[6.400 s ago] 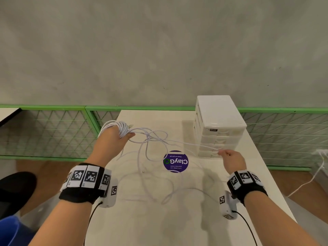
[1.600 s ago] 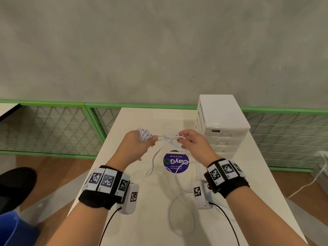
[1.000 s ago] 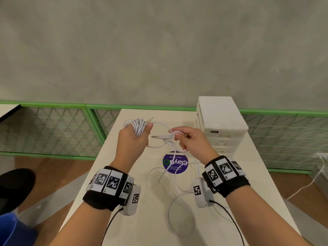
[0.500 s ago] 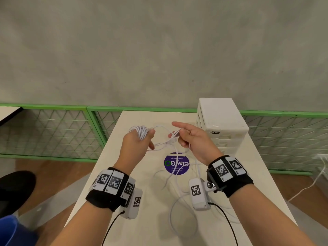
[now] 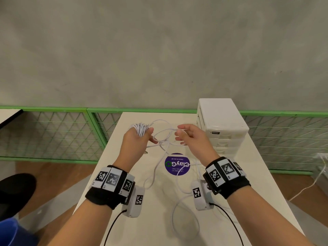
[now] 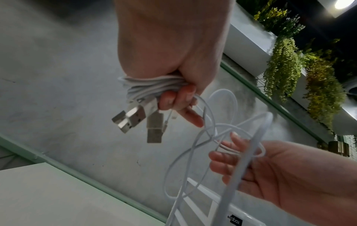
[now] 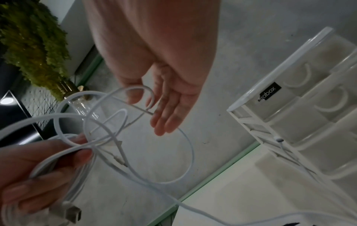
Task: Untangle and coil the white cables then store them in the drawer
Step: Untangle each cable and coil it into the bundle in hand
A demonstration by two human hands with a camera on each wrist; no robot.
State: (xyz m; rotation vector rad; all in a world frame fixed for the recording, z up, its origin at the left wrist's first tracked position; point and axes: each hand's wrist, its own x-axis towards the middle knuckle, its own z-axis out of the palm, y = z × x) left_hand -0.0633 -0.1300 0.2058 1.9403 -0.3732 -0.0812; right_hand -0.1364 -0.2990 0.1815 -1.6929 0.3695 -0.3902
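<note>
My left hand (image 5: pixel 148 134) is raised over the table (image 5: pixel 134 219) and grips a coil of white cables (image 5: pixel 140 128) wound round its fingers. In the left wrist view the coil (image 6: pixel 152 87) sits in the fist (image 6: pixel 181 105), with two USB plugs (image 6: pixel 133 118) hanging from it. Loose loops (image 5: pixel 163 137) run across to my right hand (image 5: pixel 178 135). Its fingers (image 7: pixel 168 119) are nearly straight and a loop (image 7: pixel 148 96) hangs between thumb and fingers. More slack cable (image 5: pixel 184 219) lies on the table. The white drawer unit (image 5: pixel 221 121) stands at the right, drawers shut.
A purple round sticker (image 5: pixel 177 164) marks the table under my hands. Green mesh fencing (image 5: pixel 53 132) runs behind the table in front of a grey wall. Another white cable (image 5: pixel 312 181) trails over the floor at the right. A blue object (image 5: pixel 8 233) sits at bottom left.
My right hand came from beside the drawer unit to close by my left hand. In the last half second its fingers straightened, and the loops between the hands hang looser.
</note>
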